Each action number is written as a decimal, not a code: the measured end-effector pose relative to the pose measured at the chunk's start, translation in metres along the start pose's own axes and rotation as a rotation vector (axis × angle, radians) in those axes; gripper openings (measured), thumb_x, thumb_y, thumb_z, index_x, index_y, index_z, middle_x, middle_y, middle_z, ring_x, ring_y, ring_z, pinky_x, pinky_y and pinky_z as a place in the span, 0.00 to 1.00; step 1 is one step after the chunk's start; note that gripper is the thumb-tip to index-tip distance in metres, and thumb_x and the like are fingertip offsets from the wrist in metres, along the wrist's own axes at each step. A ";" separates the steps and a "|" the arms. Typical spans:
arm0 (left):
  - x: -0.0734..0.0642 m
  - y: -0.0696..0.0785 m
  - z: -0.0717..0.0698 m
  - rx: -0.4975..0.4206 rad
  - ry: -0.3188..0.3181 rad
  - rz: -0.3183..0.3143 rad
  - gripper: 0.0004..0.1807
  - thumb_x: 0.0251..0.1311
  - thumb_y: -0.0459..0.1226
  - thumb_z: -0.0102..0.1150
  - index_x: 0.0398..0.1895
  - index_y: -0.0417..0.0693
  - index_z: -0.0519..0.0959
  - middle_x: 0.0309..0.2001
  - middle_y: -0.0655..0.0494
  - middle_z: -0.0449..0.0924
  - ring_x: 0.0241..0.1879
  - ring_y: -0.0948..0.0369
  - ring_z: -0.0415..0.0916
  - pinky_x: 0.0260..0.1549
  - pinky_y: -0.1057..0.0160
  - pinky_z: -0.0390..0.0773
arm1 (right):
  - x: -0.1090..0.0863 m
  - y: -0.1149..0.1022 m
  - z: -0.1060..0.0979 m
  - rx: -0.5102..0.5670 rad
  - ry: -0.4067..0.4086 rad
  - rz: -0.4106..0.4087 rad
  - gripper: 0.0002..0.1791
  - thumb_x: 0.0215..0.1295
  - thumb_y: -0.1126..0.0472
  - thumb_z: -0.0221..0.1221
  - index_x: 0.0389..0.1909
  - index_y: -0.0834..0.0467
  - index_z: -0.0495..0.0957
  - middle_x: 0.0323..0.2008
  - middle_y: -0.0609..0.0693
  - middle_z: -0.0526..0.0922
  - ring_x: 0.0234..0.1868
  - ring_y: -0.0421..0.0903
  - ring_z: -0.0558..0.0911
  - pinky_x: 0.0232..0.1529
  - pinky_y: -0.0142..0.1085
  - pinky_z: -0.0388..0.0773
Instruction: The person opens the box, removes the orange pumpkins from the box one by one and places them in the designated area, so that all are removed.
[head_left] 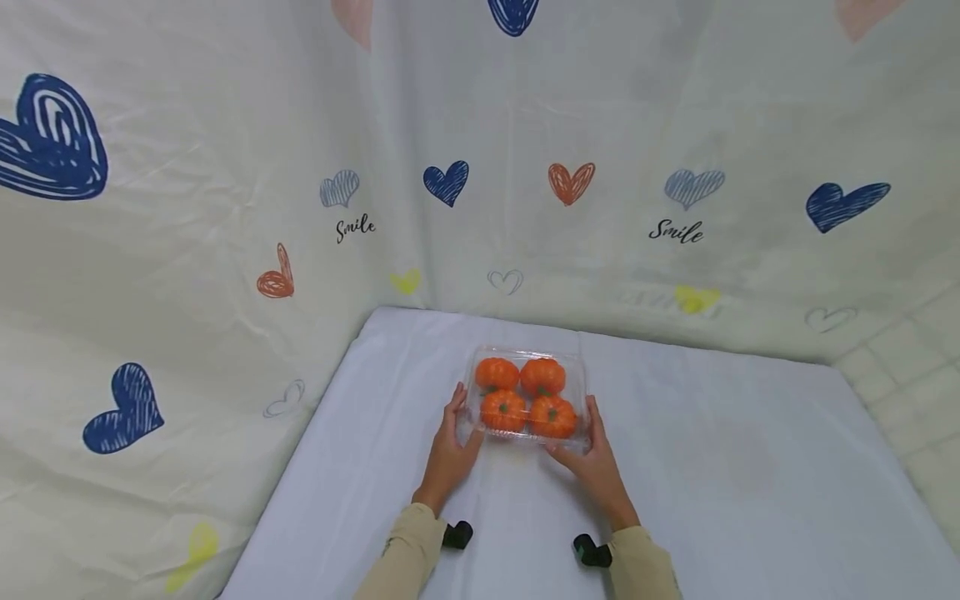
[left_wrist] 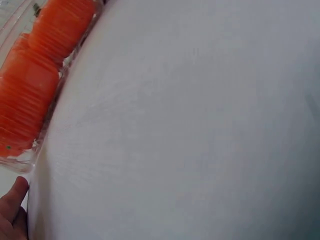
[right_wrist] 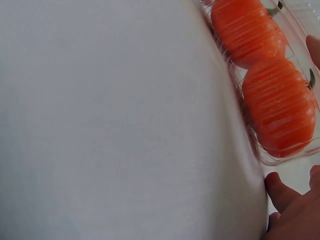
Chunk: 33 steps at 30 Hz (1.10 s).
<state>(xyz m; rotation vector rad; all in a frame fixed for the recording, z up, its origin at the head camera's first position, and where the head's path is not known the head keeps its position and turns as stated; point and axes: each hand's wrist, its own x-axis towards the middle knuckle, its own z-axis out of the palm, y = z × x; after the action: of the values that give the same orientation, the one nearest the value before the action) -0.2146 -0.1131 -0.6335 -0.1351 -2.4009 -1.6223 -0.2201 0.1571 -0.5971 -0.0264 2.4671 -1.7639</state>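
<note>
A clear plastic clamshell box (head_left: pixel 525 353) holds several small orange pumpkins (head_left: pixel 503 411) in two rows. My left hand (head_left: pixel 450 454) holds its left side, thumb by the near left corner and fingers along the edge. On the opposite side my right hand (head_left: pixel 596 467) holds it the same way, thumb near the front edge. In the left wrist view, the ribbed pumpkins (left_wrist: pixel 25 95) show through the box wall at upper left, above part of the left hand (left_wrist: pixel 12 210). Part of the right hand (right_wrist: pixel 295 212) appears below the box (right_wrist: pixel 280 159) in the right wrist view.
A white cloth covers the table (head_left: pixel 750 467). Behind and to the left hangs a pale curtain (head_left: pixel 510 108) printed with hearts and the word Smile. Tiled wall (head_left: pixel 915 367) shows at the right. Black wrist mounts (head_left: pixel 592 552) sit beside both sleeves.
</note>
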 end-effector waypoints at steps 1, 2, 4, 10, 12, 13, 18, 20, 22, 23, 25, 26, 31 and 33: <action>0.000 0.001 0.000 0.005 0.002 -0.004 0.38 0.75 0.40 0.62 0.83 0.53 0.58 0.86 0.70 0.47 0.78 0.55 0.64 0.76 0.49 0.64 | 0.000 0.000 0.001 0.004 0.000 0.007 0.66 0.65 0.44 0.74 0.89 0.41 0.34 0.88 0.52 0.39 0.85 0.62 0.42 0.76 0.73 0.44; -0.001 0.003 0.000 0.010 0.007 -0.009 0.39 0.74 0.41 0.63 0.83 0.52 0.57 0.86 0.69 0.47 0.78 0.55 0.64 0.76 0.48 0.64 | 0.000 0.001 0.002 0.012 -0.001 0.008 0.67 0.65 0.44 0.75 0.89 0.41 0.34 0.88 0.53 0.39 0.85 0.63 0.42 0.75 0.74 0.44; -0.002 0.005 0.002 0.017 0.017 -0.021 0.41 0.71 0.43 0.65 0.81 0.49 0.57 0.86 0.67 0.46 0.79 0.53 0.61 0.76 0.47 0.63 | -0.001 0.003 0.004 0.020 0.001 0.010 0.67 0.65 0.45 0.75 0.89 0.41 0.34 0.88 0.55 0.39 0.85 0.63 0.43 0.75 0.74 0.43; -0.007 -0.003 0.013 0.013 0.069 0.011 0.42 0.63 0.42 0.68 0.77 0.43 0.60 0.86 0.65 0.47 0.80 0.54 0.58 0.76 0.46 0.62 | -0.005 0.009 0.000 0.018 -0.001 0.012 0.67 0.64 0.47 0.76 0.89 0.40 0.34 0.88 0.52 0.39 0.85 0.62 0.44 0.76 0.74 0.43; -0.007 -0.003 0.016 0.007 0.093 0.030 0.41 0.63 0.42 0.68 0.76 0.42 0.61 0.86 0.63 0.48 0.80 0.53 0.59 0.76 0.45 0.63 | -0.005 0.008 -0.001 0.022 -0.001 0.003 0.67 0.64 0.47 0.76 0.89 0.39 0.35 0.88 0.51 0.39 0.85 0.61 0.43 0.76 0.74 0.42; -0.007 -0.003 0.017 0.003 0.105 0.036 0.41 0.63 0.43 0.68 0.76 0.42 0.61 0.86 0.62 0.49 0.80 0.52 0.60 0.75 0.44 0.63 | -0.004 0.009 -0.001 0.025 -0.001 -0.003 0.67 0.64 0.47 0.76 0.89 0.39 0.35 0.88 0.50 0.39 0.85 0.61 0.43 0.76 0.74 0.42; -0.009 -0.002 0.019 -0.014 0.127 0.032 0.40 0.65 0.45 0.70 0.74 0.43 0.62 0.86 0.61 0.51 0.77 0.50 0.64 0.74 0.41 0.65 | -0.005 0.010 0.001 0.033 0.018 -0.015 0.66 0.64 0.48 0.76 0.89 0.42 0.37 0.88 0.51 0.39 0.85 0.62 0.44 0.76 0.74 0.42; -0.010 0.000 0.019 -0.033 0.119 0.027 0.40 0.66 0.45 0.71 0.74 0.43 0.62 0.86 0.61 0.51 0.77 0.50 0.64 0.74 0.42 0.65 | -0.005 0.011 0.003 0.034 0.037 -0.022 0.65 0.64 0.48 0.76 0.89 0.43 0.38 0.88 0.52 0.40 0.85 0.62 0.44 0.76 0.73 0.43; -0.010 0.001 0.018 -0.050 0.109 0.020 0.41 0.66 0.46 0.71 0.75 0.43 0.62 0.86 0.62 0.51 0.77 0.51 0.64 0.75 0.42 0.65 | -0.006 0.012 0.004 0.036 0.055 -0.031 0.64 0.65 0.48 0.75 0.89 0.43 0.39 0.88 0.52 0.41 0.85 0.62 0.45 0.77 0.72 0.43; -0.010 0.002 0.018 -0.054 0.106 0.016 0.41 0.66 0.46 0.72 0.75 0.43 0.62 0.86 0.62 0.51 0.78 0.52 0.63 0.75 0.43 0.64 | -0.006 0.012 0.004 0.037 0.062 -0.037 0.63 0.66 0.49 0.75 0.89 0.43 0.40 0.88 0.52 0.41 0.85 0.62 0.46 0.77 0.71 0.44; -0.010 0.004 0.017 -0.064 0.102 0.015 0.41 0.66 0.46 0.72 0.74 0.42 0.62 0.86 0.62 0.51 0.78 0.52 0.63 0.75 0.43 0.64 | -0.006 0.014 0.004 0.020 0.068 -0.051 0.62 0.68 0.50 0.73 0.89 0.44 0.39 0.88 0.52 0.42 0.85 0.61 0.47 0.78 0.69 0.45; -0.010 0.004 0.017 -0.065 0.103 0.017 0.41 0.66 0.45 0.73 0.74 0.42 0.62 0.86 0.62 0.52 0.78 0.52 0.62 0.75 0.43 0.64 | -0.006 0.015 0.004 0.007 0.069 -0.062 0.61 0.69 0.50 0.73 0.89 0.44 0.39 0.88 0.52 0.41 0.85 0.61 0.48 0.78 0.68 0.46; -0.007 0.007 0.016 -0.071 0.111 0.032 0.41 0.66 0.45 0.73 0.75 0.42 0.62 0.85 0.63 0.52 0.80 0.51 0.60 0.76 0.43 0.62 | -0.003 0.017 -0.002 -0.053 0.045 -0.126 0.57 0.75 0.49 0.68 0.89 0.48 0.37 0.88 0.54 0.39 0.84 0.64 0.48 0.78 0.68 0.46; -0.005 0.007 0.017 -0.060 0.108 0.036 0.41 0.66 0.45 0.72 0.75 0.42 0.62 0.85 0.63 0.53 0.79 0.51 0.61 0.75 0.42 0.63 | -0.002 0.016 -0.006 -0.052 0.022 -0.142 0.55 0.78 0.51 0.64 0.89 0.49 0.36 0.88 0.53 0.37 0.85 0.65 0.46 0.78 0.69 0.45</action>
<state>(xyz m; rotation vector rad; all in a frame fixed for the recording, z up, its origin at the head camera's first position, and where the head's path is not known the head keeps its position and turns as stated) -0.2110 -0.0940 -0.6348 -0.0977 -2.2583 -1.6432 -0.2175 0.1682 -0.6106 -0.1929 2.5850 -1.7609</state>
